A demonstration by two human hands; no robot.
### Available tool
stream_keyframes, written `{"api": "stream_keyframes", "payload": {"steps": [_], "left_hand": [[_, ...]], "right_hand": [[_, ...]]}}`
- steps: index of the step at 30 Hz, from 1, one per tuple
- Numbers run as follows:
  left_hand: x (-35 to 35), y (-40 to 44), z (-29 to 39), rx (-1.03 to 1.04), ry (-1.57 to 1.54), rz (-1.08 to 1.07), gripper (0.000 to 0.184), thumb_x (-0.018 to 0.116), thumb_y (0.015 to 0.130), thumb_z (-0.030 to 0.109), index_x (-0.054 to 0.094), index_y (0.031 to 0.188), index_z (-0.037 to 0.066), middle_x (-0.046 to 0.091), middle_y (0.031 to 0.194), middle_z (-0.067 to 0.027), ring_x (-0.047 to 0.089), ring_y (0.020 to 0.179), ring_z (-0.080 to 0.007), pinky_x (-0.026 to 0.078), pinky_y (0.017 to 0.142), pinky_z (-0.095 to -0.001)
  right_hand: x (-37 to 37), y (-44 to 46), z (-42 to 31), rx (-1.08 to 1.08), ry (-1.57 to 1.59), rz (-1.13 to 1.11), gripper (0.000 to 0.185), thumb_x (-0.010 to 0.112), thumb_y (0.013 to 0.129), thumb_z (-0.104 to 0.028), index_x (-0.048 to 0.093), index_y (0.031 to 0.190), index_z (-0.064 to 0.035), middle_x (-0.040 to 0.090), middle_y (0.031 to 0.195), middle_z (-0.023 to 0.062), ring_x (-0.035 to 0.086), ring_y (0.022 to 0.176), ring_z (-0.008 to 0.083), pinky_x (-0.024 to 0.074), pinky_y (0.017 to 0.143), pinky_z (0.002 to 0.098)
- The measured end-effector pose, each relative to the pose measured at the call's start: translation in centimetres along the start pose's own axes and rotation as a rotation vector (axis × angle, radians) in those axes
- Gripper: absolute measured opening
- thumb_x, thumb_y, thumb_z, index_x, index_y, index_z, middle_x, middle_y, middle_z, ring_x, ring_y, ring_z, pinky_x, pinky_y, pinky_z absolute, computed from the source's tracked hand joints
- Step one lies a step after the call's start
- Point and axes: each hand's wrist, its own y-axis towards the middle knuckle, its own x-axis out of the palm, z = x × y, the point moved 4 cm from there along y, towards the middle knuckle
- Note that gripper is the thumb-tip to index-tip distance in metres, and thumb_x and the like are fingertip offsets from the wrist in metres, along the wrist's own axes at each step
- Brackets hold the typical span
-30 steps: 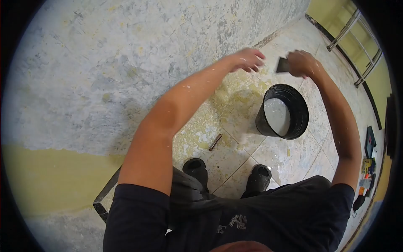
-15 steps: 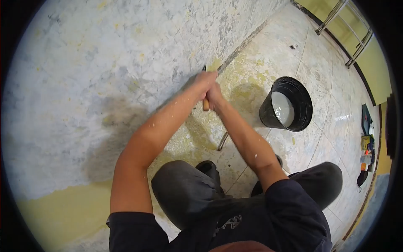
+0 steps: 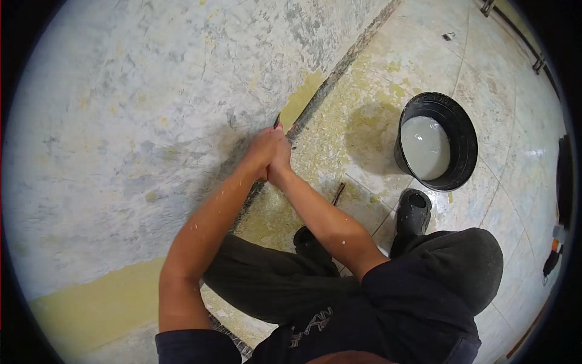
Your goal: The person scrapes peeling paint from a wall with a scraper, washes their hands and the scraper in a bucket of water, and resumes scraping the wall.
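Observation:
Both my hands are closed together low against the wall (image 3: 139,127), beside the skirting edge. My left hand (image 3: 262,147) wraps round a scraper (image 3: 277,119), whose dark blade end pokes out past the fingers. Pressed against it, my right hand (image 3: 280,159) grips the same tool. Most of the scraper, its handle included, is hidden by the hands. Its tip meets the wall by a yellow patch (image 3: 297,104), where the pale, mottled coating is gone. Flakes are scattered on the floor next to the hands.
A black bucket (image 3: 464,136) of whitish liquid stands on the floor to the right. A thin brown tool (image 3: 338,194) lies between my right forearm and the bucket. My shoe (image 3: 414,212) is just below the bucket. A small metallic object (image 3: 448,36) lies farther off.
Both hands have come down and left along the wall's foot with the scraper. The camera view has shifted too. More bare yellow wall shows above the hands, and the wooden handle is now hidden.

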Motion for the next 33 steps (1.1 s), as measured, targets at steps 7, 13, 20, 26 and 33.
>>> {"api": "stream_keyframes", "payload": {"steps": [7, 13, 20, 26, 33], "left_hand": [[-1.0, -3.5, 0.5, -0.099, -0.040, 0.060, 0.043, 0.046, 0.094, 0.042, 0.058, 0.109, 0.003, 0.062, 0.102, -0.0092, 0.059, 0.080, -0.0194, 0.049, 0.072, -0.0363], [1.0, -7.0, 0.0, -0.333, -0.132, 0.111, 0.057, 0.035, 0.096, 0.055, 0.051, 0.122, 0.006, 0.061, 0.099, -0.0079, 0.062, 0.075, -0.0187, 0.055, 0.057, -0.0402], [-0.3, -4.9, -3.6, -0.284, -0.039, 0.079, 0.051, 0.036, 0.099, 0.043, 0.042, 0.135, 0.008, 0.062, 0.100, -0.0089, 0.060, 0.058, -0.0167, 0.048, 0.043, -0.0320], [1.2, -3.4, -4.0, -0.083, -0.226, 0.285, 0.046, 0.042, 0.097, 0.040, 0.049, 0.131, 0.010, 0.062, 0.093, -0.0012, 0.056, 0.070, -0.0113, 0.043, 0.055, -0.0256], [3.8, -4.4, -0.1, 0.057, -0.447, 0.198, 0.052, 0.038, 0.100, 0.033, 0.031, 0.145, 0.007, 0.041, 0.142, -0.0079, 0.043, 0.126, -0.0168, 0.038, 0.100, -0.0292]], "right_hand": [[-0.9, 1.0, 1.8, 0.007, -0.161, 0.049, 0.051, 0.036, 0.100, -0.028, 0.028, 0.148, -0.0119, 0.055, 0.098, 0.0104, 0.055, 0.079, 0.0173, 0.0464, 0.064, 0.0290], [-1.6, 0.1, 0.1, 0.102, -0.319, 0.063, 0.057, 0.037, 0.099, -0.027, 0.021, 0.149, -0.0056, 0.048, 0.131, 0.0182, 0.053, 0.108, 0.0259, 0.0435, 0.089, 0.0326], [-1.7, 0.1, -0.4, 0.057, -0.441, 0.085, 0.057, 0.037, 0.099, -0.030, 0.024, 0.148, -0.0046, 0.040, 0.143, 0.0175, 0.045, 0.123, 0.0260, 0.0366, 0.100, 0.0311], [-1.7, 2.0, -2.0, 0.032, -0.261, 0.112, 0.058, 0.037, 0.099, -0.031, 0.027, 0.146, 0.0013, 0.042, 0.142, 0.0191, 0.045, 0.125, 0.0275, 0.0350, 0.102, 0.0311], [-1.4, 2.7, -3.1, -0.011, -0.373, 0.089, 0.057, 0.040, 0.098, -0.029, 0.029, 0.144, 0.0027, 0.045, 0.139, 0.0191, 0.047, 0.122, 0.0255, 0.0364, 0.100, 0.0295]]}}
